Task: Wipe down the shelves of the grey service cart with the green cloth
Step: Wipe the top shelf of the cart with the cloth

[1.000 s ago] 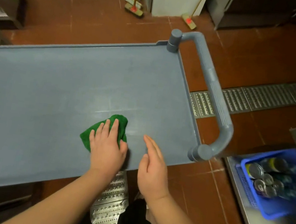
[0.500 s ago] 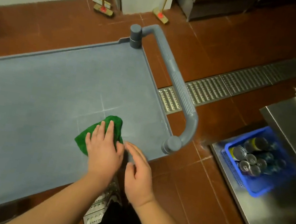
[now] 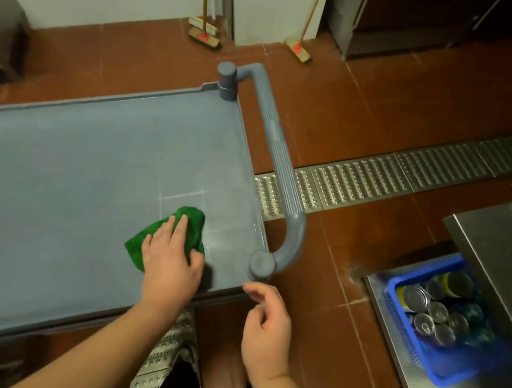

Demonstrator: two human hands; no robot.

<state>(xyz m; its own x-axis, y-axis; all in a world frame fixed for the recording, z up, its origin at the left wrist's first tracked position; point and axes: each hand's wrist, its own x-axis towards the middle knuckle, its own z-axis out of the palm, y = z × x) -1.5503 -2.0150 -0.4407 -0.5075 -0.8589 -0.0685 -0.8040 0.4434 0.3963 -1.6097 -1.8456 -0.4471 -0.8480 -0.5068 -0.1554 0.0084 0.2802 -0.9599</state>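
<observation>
The left hand (image 3: 169,264) has slid the green cloth (image 3: 167,237) along the cart's top shelf (image 3: 46,194), closer to the corner post (image 3: 261,264) at the handle end than a second ago. The right hand (image 3: 267,326), which lay flat beside the left on the shelf's near edge, has come off it; its fingers are now loosely curled, apparently holding nothing, just below that post. The view has swung, showing more of the blue basket (image 3: 440,379).

Matt plastic cart (image 3: 67,170) — fuzzy cloth (image 3: 190,220), perforated metal grate (image 3: 367,181).
</observation>
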